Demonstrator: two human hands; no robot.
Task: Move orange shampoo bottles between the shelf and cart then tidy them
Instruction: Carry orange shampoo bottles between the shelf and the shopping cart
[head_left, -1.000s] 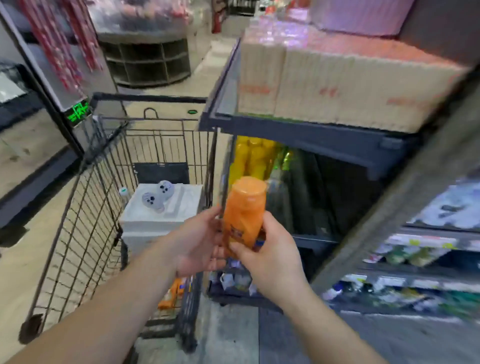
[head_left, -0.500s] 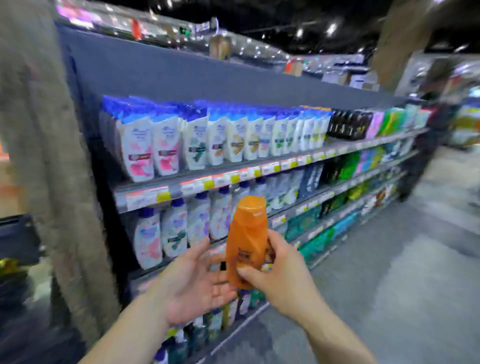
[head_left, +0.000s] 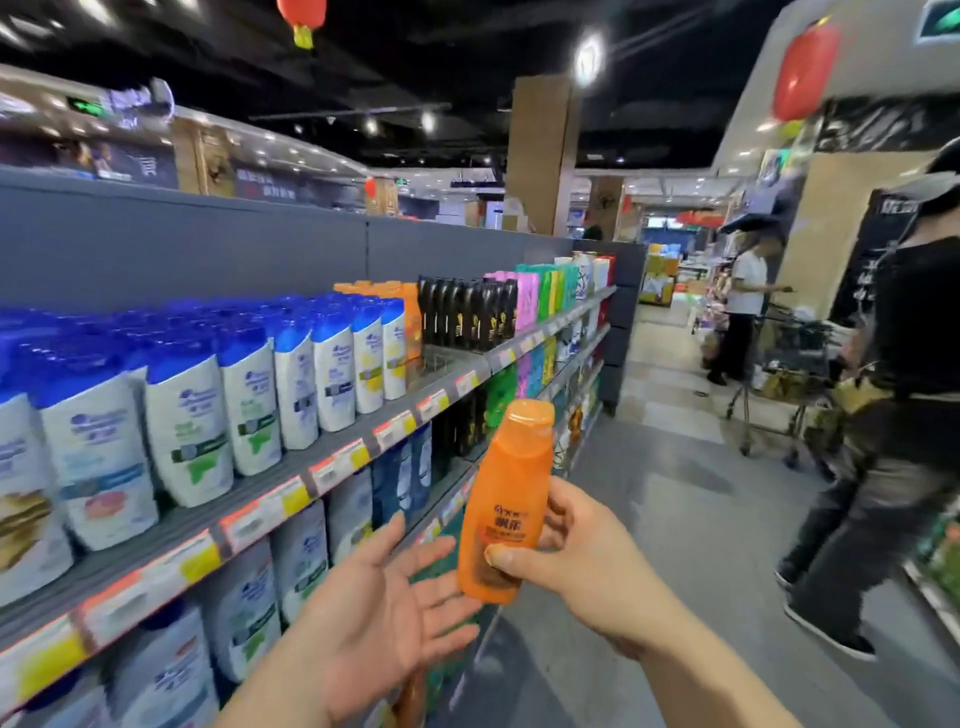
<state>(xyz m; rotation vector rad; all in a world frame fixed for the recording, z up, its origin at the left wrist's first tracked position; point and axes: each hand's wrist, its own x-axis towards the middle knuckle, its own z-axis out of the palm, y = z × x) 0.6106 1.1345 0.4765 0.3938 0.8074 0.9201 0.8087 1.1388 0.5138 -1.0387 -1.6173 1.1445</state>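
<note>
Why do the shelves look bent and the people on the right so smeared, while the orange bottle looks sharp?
Head view: the wide-angle lens bows the shelf edge and stretches the corners; the passer-by in black is motion-blurred, as are the near white shampoo bottles. The orange shampoo bottle, pinched by the right hand, sits near centre and reads clearly. The ceiling spotlight flares against a dark ceiling.
</note>
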